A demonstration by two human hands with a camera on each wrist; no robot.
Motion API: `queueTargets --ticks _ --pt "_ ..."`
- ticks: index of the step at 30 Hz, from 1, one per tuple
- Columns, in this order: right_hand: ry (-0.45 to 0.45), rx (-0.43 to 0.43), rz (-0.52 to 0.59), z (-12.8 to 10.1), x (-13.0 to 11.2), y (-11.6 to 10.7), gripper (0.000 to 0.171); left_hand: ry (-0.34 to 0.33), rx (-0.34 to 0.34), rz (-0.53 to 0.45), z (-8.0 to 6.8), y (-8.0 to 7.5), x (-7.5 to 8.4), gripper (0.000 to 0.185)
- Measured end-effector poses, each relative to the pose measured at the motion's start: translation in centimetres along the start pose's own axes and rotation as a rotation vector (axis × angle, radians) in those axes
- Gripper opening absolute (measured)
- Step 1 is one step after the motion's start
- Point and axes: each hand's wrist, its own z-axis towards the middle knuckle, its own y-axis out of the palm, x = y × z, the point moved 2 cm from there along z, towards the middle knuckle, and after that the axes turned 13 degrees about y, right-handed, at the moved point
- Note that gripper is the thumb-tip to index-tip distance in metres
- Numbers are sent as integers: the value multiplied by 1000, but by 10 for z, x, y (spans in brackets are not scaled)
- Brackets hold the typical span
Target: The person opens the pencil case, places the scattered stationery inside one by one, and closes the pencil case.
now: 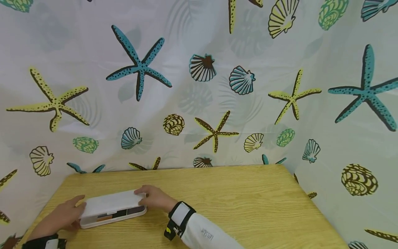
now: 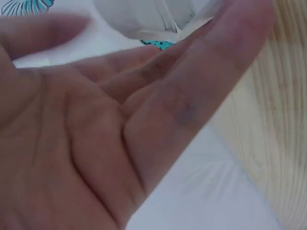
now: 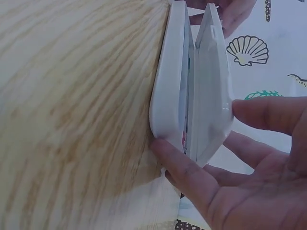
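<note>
Resting at the lower left of the wooden table [image 1: 248, 193], the white case [image 1: 109, 207] sits partly open, my right hand [image 1: 157, 197] pinching its lid, my left hand [image 1: 66, 216] flat against its other end.

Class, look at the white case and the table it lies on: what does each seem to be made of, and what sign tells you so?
White case: probably plastic, smooth and matte; its lid looks thin, moulded and slightly translucent.
Table: wood or a wood-look laminate, light yellow-brown, with a printed-looking streaky grain; which one cannot be told.
</note>
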Motion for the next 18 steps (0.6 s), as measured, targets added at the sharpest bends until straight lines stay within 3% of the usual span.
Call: queueTargets --ticks 4,7,12,18 --pt "-16 26 -86 0 0 1 45 52 -16 49 1 1 2 97" --pt "-33 61 -196 3 1 4 48 71 -26 88 3 6 2 103" --pt "-65 120 -400 7 3 12 53 101 -41 173 9 13 5 103" --pt "-111 150 -529 -2 -2 19 58 63 -36 138 10 17 8 102"
